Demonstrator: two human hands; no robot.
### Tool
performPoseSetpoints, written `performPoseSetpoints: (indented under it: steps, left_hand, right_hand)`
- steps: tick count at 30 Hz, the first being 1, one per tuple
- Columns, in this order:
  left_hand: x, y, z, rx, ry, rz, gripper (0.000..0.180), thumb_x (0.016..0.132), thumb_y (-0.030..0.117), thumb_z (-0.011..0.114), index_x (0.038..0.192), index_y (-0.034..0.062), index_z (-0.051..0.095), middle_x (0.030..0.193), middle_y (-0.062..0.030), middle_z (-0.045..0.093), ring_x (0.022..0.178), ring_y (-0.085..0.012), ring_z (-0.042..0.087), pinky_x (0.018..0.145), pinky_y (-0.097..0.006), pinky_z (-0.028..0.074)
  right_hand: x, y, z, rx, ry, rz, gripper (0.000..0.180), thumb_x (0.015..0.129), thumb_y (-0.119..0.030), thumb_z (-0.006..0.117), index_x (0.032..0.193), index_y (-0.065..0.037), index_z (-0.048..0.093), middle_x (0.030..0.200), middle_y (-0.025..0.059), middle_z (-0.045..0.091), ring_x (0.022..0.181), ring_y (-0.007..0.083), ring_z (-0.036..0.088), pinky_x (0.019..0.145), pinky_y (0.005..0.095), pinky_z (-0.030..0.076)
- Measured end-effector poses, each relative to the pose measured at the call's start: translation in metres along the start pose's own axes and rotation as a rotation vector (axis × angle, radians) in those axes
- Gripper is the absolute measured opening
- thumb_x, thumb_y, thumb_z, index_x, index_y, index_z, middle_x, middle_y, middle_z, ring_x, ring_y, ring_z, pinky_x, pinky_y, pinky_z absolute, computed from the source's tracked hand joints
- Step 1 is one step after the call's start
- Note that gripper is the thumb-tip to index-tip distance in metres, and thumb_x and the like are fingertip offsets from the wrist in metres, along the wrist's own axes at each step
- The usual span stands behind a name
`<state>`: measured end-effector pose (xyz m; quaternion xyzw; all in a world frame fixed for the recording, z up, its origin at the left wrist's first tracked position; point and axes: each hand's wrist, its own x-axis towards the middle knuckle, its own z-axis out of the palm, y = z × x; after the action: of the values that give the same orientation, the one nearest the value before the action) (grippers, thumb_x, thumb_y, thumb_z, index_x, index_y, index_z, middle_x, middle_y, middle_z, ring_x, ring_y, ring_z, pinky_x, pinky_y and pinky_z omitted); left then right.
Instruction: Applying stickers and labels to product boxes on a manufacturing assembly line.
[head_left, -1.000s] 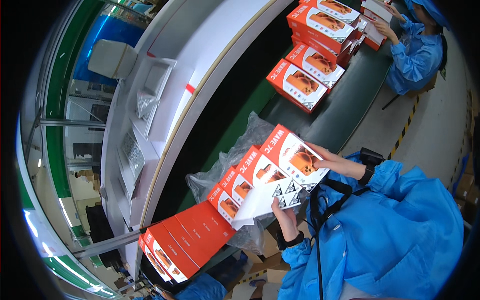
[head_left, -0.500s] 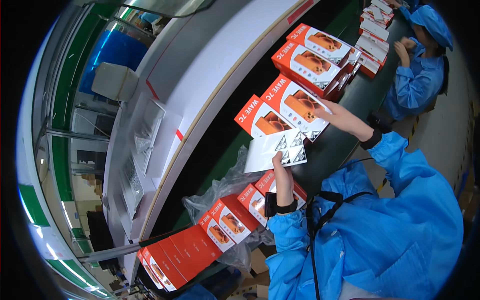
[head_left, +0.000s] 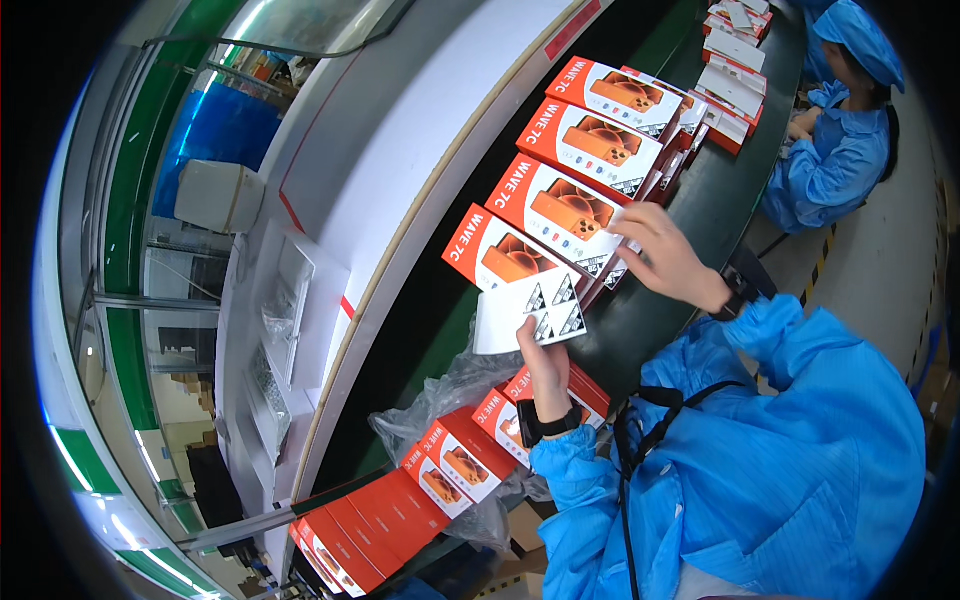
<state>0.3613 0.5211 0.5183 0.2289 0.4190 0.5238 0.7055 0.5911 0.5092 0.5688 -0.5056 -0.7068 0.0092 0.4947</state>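
Note:
My left hand is closed on a white sticker sheet, thumb on top, near its black-and-white triangular labels. The sheet overlaps the lower part of a red-and-white phone box with an orange phone picture. My right hand is at the lower right corner of the neighbouring phone box. Its fingers are bent and the thumb stands apart, with nothing visible between them. A triangular label shows near that box's lower edge. Further phone boxes lie beyond it in a row, several with such labels.
The boxes rest on a dark green conveyor belt. More red boxes and crumpled clear plastic lie at the near left. A white ledge runs along the far side. Another person in blue sits at upper right beside white-topped boxes.
My right hand has drawn back from the box face toward its lower corner, fingers now more bent. The sticker sheet and my left hand have shifted slightly left and down; the near boxes appear further left.

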Motion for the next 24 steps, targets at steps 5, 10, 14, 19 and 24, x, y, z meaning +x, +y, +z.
performPoseSetpoints:
  steps: [5,10,14,19,24]
  left_hand:
    - [0.001,0.011,0.001,-0.184,0.003,0.157,0.053,0.088,0.024,0.038,0.135,-0.0003,0.036,0.135,-0.0137,0.047,0.124,-0.0288,0.045,0.104,-0.044,0.035]
    - [0.020,0.017,0.008,-0.149,0.101,0.057,0.053,0.090,0.030,0.035,0.135,0.0010,0.037,0.136,-0.0114,0.046,0.125,-0.0290,0.044,0.105,-0.046,0.033]
    - [0.020,0.008,0.015,-0.090,0.147,0.102,0.053,0.091,0.032,0.035,0.133,0.0010,0.040,0.135,-0.0113,0.047,0.124,-0.0290,0.044,0.104,-0.047,0.033]
    - [0.047,-0.005,-0.006,-0.130,0.295,0.051,0.055,0.089,0.039,0.036,0.127,0.0007,0.045,0.126,-0.0142,0.054,0.112,-0.0317,0.055,0.095,-0.045,0.045]
    - [0.066,-0.082,-0.077,0.222,0.247,-0.143,0.042,0.088,0.025,0.039,0.119,0.0004,0.053,0.121,-0.0156,0.057,0.113,-0.0297,0.054,0.097,-0.041,0.042]
  right_hand:
    - [-0.081,0.011,0.006,0.342,-0.094,0.708,0.019,0.084,-0.010,0.062,0.097,-0.003,0.049,0.093,0.0094,0.056,0.087,0.0217,0.058,0.075,0.0306,0.046]
    - [-0.084,0.016,0.039,0.694,-0.093,0.758,0.021,0.086,-0.014,0.063,0.092,-0.004,0.046,0.088,0.0062,0.056,0.075,0.0142,0.058,0.064,0.0277,0.046]
    - [-0.071,0.010,0.044,0.605,-0.178,0.784,0.021,0.086,-0.014,0.063,0.089,-0.004,0.044,0.084,0.0051,0.055,0.071,0.0138,0.057,0.062,0.0283,0.046]
    - [-0.083,0.026,0.052,0.673,-0.149,0.822,0.020,0.087,-0.013,0.063,0.087,-0.006,0.043,0.079,0.0013,0.052,0.067,0.0095,0.052,0.058,0.0251,0.042]
    - [-0.094,0.044,0.053,0.838,-0.070,0.899,0.019,0.093,-0.021,0.057,0.090,-0.006,0.045,0.080,-0.0007,0.051,0.074,0.0069,0.048,0.066,0.0237,0.041]
